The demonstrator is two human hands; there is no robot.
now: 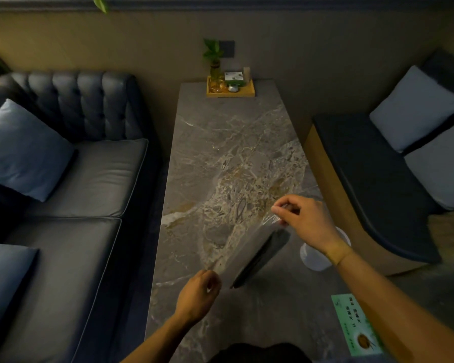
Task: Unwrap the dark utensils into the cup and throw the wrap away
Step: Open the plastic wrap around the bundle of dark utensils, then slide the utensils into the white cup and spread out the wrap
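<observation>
A clear plastic wrap (pixel 243 251) with dark utensils (pixel 261 258) inside is held slanted above the marble table (pixel 220 153). My left hand (pixel 199 292) pinches the wrap's lower near end. My right hand (pixel 306 218) pinches its upper far end, where the plastic is crinkled. The utensils lie as a dark bundle along the wrap's right side. A white cup (pixel 316 258) stands on the table under my right wrist, partly hidden by my forearm.
A green printed card (pixel 357 326) lies at the table's near right corner. A wooden tray (pixel 230 90) with a plant vase and small items sits at the far end. A dark sofa (pixel 76 179) runs on the left and a cushioned bench (pixel 378 179) on the right.
</observation>
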